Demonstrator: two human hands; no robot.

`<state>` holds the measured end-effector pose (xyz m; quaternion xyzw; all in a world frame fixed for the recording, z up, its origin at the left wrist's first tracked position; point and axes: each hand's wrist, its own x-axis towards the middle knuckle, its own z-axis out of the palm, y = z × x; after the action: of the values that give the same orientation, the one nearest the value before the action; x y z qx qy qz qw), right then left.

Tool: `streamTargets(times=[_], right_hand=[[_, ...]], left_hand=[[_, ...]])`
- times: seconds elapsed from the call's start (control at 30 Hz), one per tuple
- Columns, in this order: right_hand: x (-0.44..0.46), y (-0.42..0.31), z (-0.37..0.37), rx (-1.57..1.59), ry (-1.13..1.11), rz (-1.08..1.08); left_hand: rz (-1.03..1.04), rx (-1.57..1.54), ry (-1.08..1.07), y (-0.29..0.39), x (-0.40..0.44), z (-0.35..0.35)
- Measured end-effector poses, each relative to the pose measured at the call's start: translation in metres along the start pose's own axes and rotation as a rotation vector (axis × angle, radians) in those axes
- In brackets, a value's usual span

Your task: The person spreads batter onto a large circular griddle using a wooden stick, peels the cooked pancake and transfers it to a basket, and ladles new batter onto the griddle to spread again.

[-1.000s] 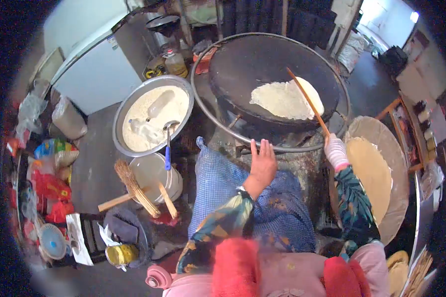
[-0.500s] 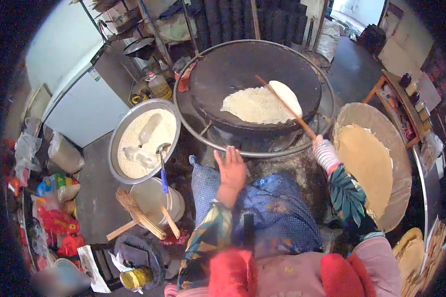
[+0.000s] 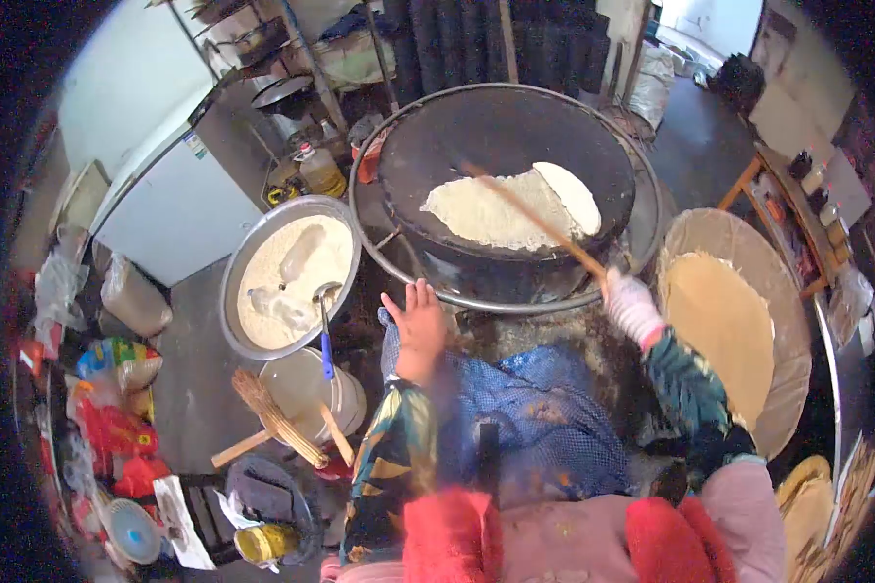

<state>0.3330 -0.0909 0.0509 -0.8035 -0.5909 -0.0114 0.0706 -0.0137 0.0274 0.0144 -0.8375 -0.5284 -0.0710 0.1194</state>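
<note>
Dim and crowded, the room has dark grey flooring [image 3: 192, 389], a white chest-like appliance [image 3: 175, 219] at far left and a wooden rack [image 3: 749, 183] at far right. Near the middle stands a broad, dark round griddle [image 3: 457, 126], with a metal ring [image 3: 515, 309] around it. On the griddle's nearer part lies a thin, pale, ragged-edged sheet [image 3: 476, 209], with a smoother, whiter mass [image 3: 572, 197] along its right side.

The right hand [image 3: 633, 309], in a pale glove, is closed around the near end of a long wooden stick [image 3: 544, 228]. The stick slants far and left across the sheet; its far end is blurred, and whether it touches the sheet I cannot tell. The left hand [image 3: 419, 335] is bare and open, fingers raised and thumb spread, holding nothing, just on the near side of the ring.

Left of the griddle, a metal basin [image 3: 227, 306] holds pale, wet-looking material [image 3: 262, 253] and a blue-handled ladle [image 3: 327, 355]. Nearer is a whitish bucket [image 3: 352, 391], with a bristly brush [image 3: 277, 420] across its left side. To the right, a wide round tray [image 3: 790, 379] carries flat, tan sheets [image 3: 719, 330].
</note>
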Motion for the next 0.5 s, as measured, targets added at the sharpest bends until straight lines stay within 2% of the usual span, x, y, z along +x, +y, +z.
streamTargets(times=[0.07,0.13,0.23,0.27,0.3,0.33,0.4,0.47,0.5], right_hand=[[-0.004,0.019,0.025,-0.060,-0.063,0.139],[0.011,0.052,0.028,0.017,0.088,0.142],[0.008,0.033,0.015,-0.016,0.129,0.062],[0.006,0.028,0.007,-0.027,0.157,0.000],[0.007,0.030,0.015,0.024,0.029,0.004],[0.000,0.017,0.007,-0.069,-0.067,0.006],[0.012,0.047,0.031,-0.031,0.089,0.146],[0.026,0.042,0.025,-0.014,0.152,0.128],[0.028,0.034,0.020,-0.032,0.165,0.096]], left_hand=[[-0.026,0.001,0.032,-0.008,0.001,0.014],[-0.066,0.014,-0.035,-0.015,0.008,0.008],[-0.084,0.022,-0.016,-0.020,0.008,-0.003],[-0.016,-0.028,0.064,-0.010,0.007,-0.005],[0.049,-0.080,0.146,0.005,0.005,-0.006],[0.094,-0.171,0.167,0.030,-0.002,-0.021],[0.209,-0.231,0.192,0.073,-0.017,-0.011],[0.242,-0.234,0.095,0.090,-0.031,-0.016],[0.213,-0.156,0.132,0.092,-0.031,-0.013]])
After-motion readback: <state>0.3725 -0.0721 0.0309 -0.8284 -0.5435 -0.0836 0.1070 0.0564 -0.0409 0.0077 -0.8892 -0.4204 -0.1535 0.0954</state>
